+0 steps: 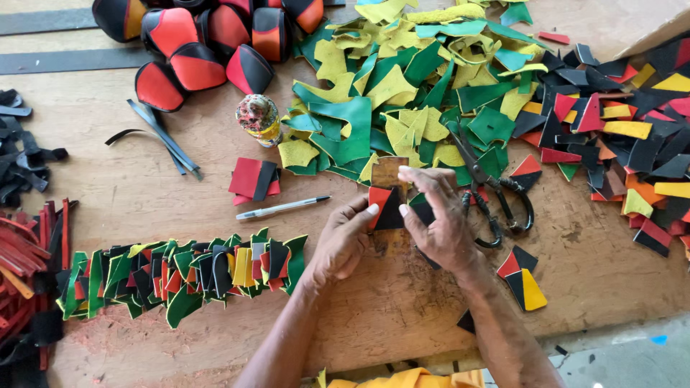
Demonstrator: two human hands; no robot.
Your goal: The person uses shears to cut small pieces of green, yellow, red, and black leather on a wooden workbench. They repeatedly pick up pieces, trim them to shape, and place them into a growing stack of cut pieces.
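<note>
Left hand and right hand pinch a flat red-and-black leather piece together mid-table, against a brown card template partly hidden behind it. Scissors just right, pen left. Rough green/yellow scrap heap far; right-edge scraps cut off.

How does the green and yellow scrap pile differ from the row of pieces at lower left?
The scrap pile lies loose and jumbled, irregular offcuts overlapping flat; the row of pieces stands packed on edge in one line. The pile is almost only green and yellow; the row mixes green, red, black and yellow. The pile sits beyond the left hand and right hand; the row lies left of them. Both rest on the wooden table.
</note>
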